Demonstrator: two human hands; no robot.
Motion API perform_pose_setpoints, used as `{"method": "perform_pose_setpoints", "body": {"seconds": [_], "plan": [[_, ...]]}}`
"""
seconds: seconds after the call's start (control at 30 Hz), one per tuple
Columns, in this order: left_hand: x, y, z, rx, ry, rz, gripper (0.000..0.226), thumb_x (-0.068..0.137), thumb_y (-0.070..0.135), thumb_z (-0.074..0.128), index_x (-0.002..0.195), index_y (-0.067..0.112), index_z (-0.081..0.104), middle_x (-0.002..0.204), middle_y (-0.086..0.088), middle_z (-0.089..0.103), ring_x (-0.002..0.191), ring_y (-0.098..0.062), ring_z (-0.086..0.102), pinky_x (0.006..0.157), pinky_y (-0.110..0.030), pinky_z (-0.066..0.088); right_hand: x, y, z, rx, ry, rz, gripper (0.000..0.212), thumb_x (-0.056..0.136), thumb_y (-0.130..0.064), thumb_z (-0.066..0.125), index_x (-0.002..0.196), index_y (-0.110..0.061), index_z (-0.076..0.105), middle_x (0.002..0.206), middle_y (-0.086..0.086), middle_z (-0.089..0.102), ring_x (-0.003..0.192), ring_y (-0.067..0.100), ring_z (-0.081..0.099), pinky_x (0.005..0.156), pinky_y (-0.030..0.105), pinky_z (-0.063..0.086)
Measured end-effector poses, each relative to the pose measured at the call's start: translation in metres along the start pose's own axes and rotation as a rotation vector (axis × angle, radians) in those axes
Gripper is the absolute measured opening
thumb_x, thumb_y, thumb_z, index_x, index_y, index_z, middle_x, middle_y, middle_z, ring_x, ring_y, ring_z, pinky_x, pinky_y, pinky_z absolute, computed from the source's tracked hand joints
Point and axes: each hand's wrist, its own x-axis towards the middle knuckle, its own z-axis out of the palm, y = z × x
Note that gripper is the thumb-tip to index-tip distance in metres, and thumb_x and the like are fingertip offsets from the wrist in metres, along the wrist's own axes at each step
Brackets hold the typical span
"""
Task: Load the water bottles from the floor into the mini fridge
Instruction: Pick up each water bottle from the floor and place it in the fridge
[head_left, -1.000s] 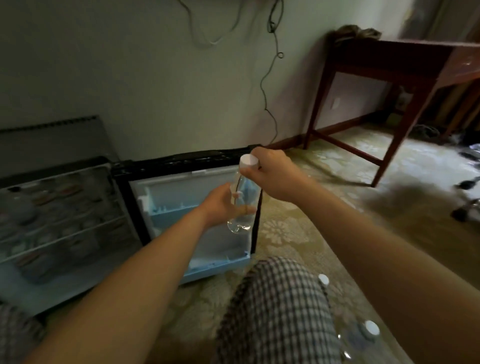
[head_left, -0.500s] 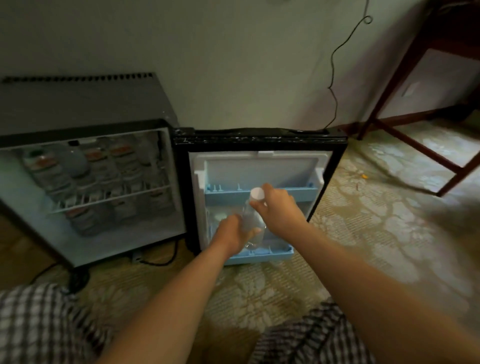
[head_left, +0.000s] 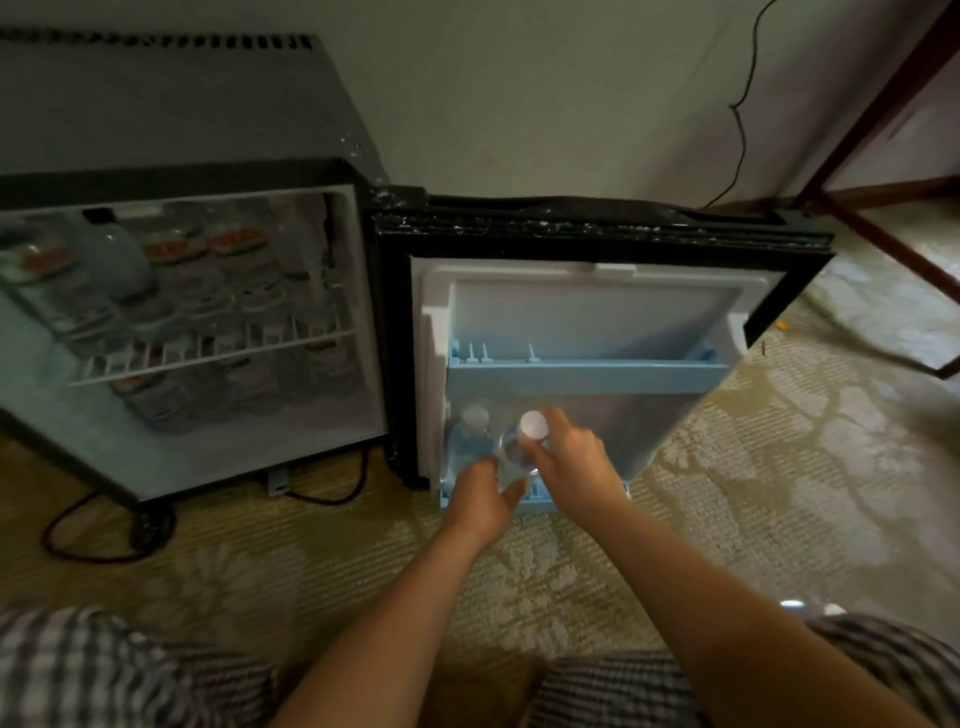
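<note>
"Head view, near part first: what is at 6 o'clock?"

"Knees in grey checked cloth (head_left: 623, 686), then two bare forearms going toward 12 o'clock over the patterned beige carpet (head_left: 727, 493)."

"And the hands?"

"The left hand (head_left: 483, 501) holds the lower body of the clear plastic water bottle with a white cap (head_left: 517, 457), with the fingers curled under it and the thumb on the side. The right hand (head_left: 571, 462), at 3 o'clock of the bottle, has its fingers clamped on the shoulder just below the cap."

"Where is the bottle now?"

"It is tilted over the pale blue lower door shelf (head_left: 540, 496) of the open fridge door (head_left: 597, 291). I cannot tell if its bottom touches already. At its 9 o'clock a second water bottle (head_left: 470, 441) stands in that shelf."

"How will it handle?"

"If it is full, I judge it rather heavy for its size. The thin wall should give under a squeeze, and it is smooth, perhaps slippery. The stiff neck and the base are the good places to hold."

"And farther?"

"At 10 o'clock is the black mini fridge cabinet (head_left: 156, 114), with many bottles on a white wire rack (head_left: 208, 358). Behind is the grey wall (head_left: 519, 104), with a black cable (head_left: 740, 130) at 1 o'clock."
</note>
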Motion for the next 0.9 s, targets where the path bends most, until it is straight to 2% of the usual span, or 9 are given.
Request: {"method": "perform_pose_setpoints", "body": {"seconds": [0.17,0.3,0.43,0.6,0.7,0.8,0.9], "plan": [[0.007,-0.002,-0.003,-0.029,-0.031,-0.011,0.033,0.094,0.02,0.052,0.124,0.005,0.053,0.122,-0.012,0.061,0.116,-0.025,0.056,0.082,-0.022,0.039,0.01,0.002,0.012,-0.011,0.001,0.002,0.039,0.096,-0.029,0.049,0.128,-0.007,0.044,0.114,0.019,0.064,0.107,0.039,0.059,0.08,0.038,0.043],[0.012,-0.006,0.001,-0.044,-0.064,-0.055,0.033,0.093,0.024,0.053,0.122,0.007,0.051,0.116,-0.013,0.062,0.11,-0.026,0.058,0.08,-0.027,0.042,0.018,0.004,0.018,0.022,-0.067,0.065,0.042,0.096,-0.027,0.049,0.132,-0.008,0.041,0.12,0.02,0.062,0.112,0.038,0.056,0.085,0.037,0.043],[0.016,-0.011,0.006,-0.052,-0.064,-0.061,0.028,0.095,0.019,0.049,0.119,0.006,0.052,0.114,-0.013,0.062,0.107,-0.026,0.058,0.072,-0.021,0.035,0.024,0.006,0.023,0.034,-0.119,0.123,0.041,0.097,-0.027,0.046,0.133,-0.008,0.04,0.119,0.021,0.062,0.113,0.036,0.057,0.085,0.036,0.043],[0.021,-0.01,0.007,-0.055,-0.056,-0.071,0.03,0.096,0.016,0.046,0.122,0.005,0.053,0.123,-0.013,0.06,0.114,-0.025,0.056,0.079,-0.021,0.035,0.032,0.007,0.019,0.048,-0.165,0.16,0.045,0.096,-0.028,0.047,0.135,-0.008,0.038,0.124,0.022,0.058,0.117,0.036,0.054,0.09,0.036,0.043],[0.021,-0.009,0.001,-0.023,-0.095,-0.083,0.031,0.096,0.015,0.045,0.124,0.002,0.053,0.128,-0.014,0.057,0.119,-0.027,0.053,0.085,-0.024,0.039,0.032,0.009,0.015,0.06,-0.22,0.181,0.055,0.094,-0.029,0.053,0.139,-0.006,0.033,0.13,0.021,0.055,0.122,0.036,0.051,0.095,0.036,0.042],[0.018,-0.009,-0.007,0.023,-0.104,-0.079,0.029,0.096,0.02,0.045,0.114,0.003,0.06,0.117,-0.015,0.063,0.109,-0.027,0.058,0.084,-0.028,0.042,0.025,0.016,0.011,0.018,-0.268,0.219,0.063,0.091,-0.033,0.058,0.139,-0.002,0.031,0.136,0.02,0.051,0.125,0.034,0.049,0.099,0.036,0.041],[0.013,-0.003,-0.018,0.051,-0.114,-0.062,0.026,0.096,0.022,0.046,0.107,0.006,0.063,0.102,-0.012,0.063,0.097,-0.024,0.059,0.077,-0.024,0.037,0.016,0.02,0.0,-0.075,-0.35,0.248,0.054,0.091,-0.033,0.057,0.132,-0.002,0.043,0.136,0.018,0.049,0.125,0.031,0.049,0.101,0.035,0.04]]}}
